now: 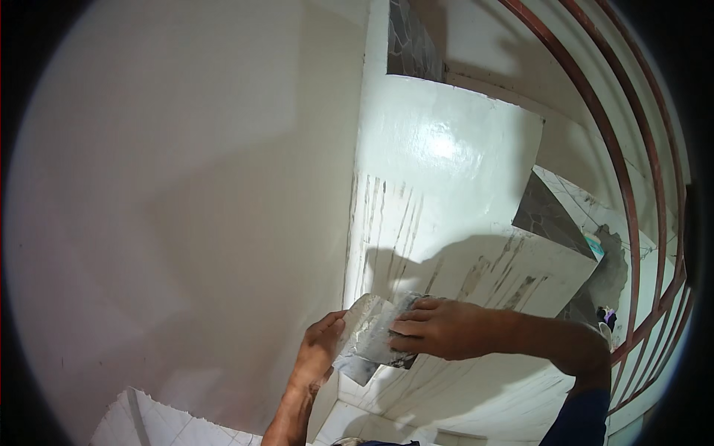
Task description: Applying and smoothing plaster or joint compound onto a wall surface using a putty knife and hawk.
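Note:
Low in the middle, my hands are close together over a white surface. My left hand [320, 351] grips the left edge of a pale flat plate [358, 321], which looks smeared with whitish paste. Reaching in from the right, my right hand [439, 327] is closed over a grey flat blade [381, 343] with a dark lower edge. Plate and blade meet or overlap; I cannot tell exactly where they touch. The right fingers hide much of the blade. Behind them, the white stair-side surface [461, 171] carries long dark streaks, and my shadow falls across it.
A plain wall [216, 149] fills the left side. Curved reddish-brown railings [621, 160] run down the right, near my right elbow. Dark patterned stair panels [554, 215] show beside the white surface. White tiling [167, 424] with a ragged edge lies at lower left.

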`<state>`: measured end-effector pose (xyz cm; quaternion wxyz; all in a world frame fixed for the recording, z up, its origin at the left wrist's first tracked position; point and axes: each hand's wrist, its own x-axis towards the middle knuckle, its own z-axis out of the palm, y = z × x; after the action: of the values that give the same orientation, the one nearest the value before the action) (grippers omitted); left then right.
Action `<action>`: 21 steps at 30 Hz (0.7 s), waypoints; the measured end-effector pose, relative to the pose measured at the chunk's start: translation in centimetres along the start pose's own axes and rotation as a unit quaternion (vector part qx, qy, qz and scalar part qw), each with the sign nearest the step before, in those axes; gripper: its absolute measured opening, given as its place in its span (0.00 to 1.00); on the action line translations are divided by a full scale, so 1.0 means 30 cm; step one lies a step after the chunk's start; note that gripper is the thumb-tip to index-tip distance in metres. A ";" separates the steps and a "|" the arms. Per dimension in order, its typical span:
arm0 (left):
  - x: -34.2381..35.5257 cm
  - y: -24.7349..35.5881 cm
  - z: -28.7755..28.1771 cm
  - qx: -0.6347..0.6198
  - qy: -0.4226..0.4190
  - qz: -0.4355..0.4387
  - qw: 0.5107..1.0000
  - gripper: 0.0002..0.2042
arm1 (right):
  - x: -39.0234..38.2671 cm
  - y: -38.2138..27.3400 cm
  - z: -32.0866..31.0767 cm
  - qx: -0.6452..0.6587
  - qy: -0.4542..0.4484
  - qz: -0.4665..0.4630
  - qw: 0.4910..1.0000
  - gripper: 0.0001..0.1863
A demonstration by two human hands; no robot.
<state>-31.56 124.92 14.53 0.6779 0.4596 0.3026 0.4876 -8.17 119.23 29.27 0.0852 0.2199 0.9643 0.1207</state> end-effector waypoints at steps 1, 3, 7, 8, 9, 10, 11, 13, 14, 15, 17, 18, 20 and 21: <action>0.006 -0.004 0.004 -0.016 -0.007 -0.009 1.000 0.17 | -0.003 0.009 -0.034 -0.002 -0.001 0.005 1.000 0.21; 0.002 -0.004 0.011 -0.031 0.006 -0.006 0.999 0.17 | 0.012 0.049 -0.110 0.131 -0.177 0.047 0.974 0.28; -0.029 0.036 0.017 -0.047 0.042 0.012 0.998 0.17 | -0.027 0.119 -0.278 0.196 -0.083 0.107 0.971 0.20; -0.038 0.048 0.029 -0.048 0.038 0.010 0.998 0.17 | -0.049 0.149 -0.308 0.189 0.004 0.099 0.977 0.18; -0.048 0.060 0.043 -0.048 0.041 0.010 0.998 0.17 | -0.059 0.172 -0.352 0.048 0.047 0.089 0.994 0.14; -0.051 0.063 0.050 -0.048 0.047 0.011 0.998 0.17 | -0.063 0.190 -0.406 -0.095 0.088 0.072 0.989 0.10; -0.050 0.055 0.042 -0.050 0.049 0.010 0.998 0.17 | -0.038 0.196 -0.461 -0.059 0.128 0.179 0.974 0.10; -0.050 0.026 0.014 -0.045 0.031 0.005 0.998 0.17 | 0.026 0.226 -0.551 0.030 0.189 0.321 0.928 0.10; -0.047 0.018 0.009 -0.047 0.028 0.004 0.998 0.17 | 0.043 0.247 -0.585 0.079 0.210 0.362 0.905 0.11; -0.045 0.013 0.005 -0.040 0.039 -0.007 0.998 0.17 | 0.048 0.277 -0.593 0.078 0.208 0.364 0.905 0.11; -0.046 -0.003 0.012 -0.037 0.049 -0.020 0.998 0.17 | 0.036 0.327 -0.567 0.281 0.273 0.343 0.854 0.11; -0.041 -0.002 0.025 -0.041 0.042 0.003 0.998 0.17 | 0.020 0.328 -0.550 0.280 0.270 0.343 0.855 0.11; -0.038 -0.006 0.018 -0.046 0.047 0.027 0.997 0.17 | 0.014 0.311 -0.508 0.297 0.270 0.347 0.848 0.12; -0.027 -0.018 0.008 -0.063 0.046 0.023 0.997 0.18 | 0.017 0.292 -0.492 0.310 0.271 0.360 0.837 0.12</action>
<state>-31.41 124.01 14.10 0.6797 0.3994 0.2918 0.5416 -8.30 124.24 45.70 -0.3014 0.5251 0.7886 -0.1077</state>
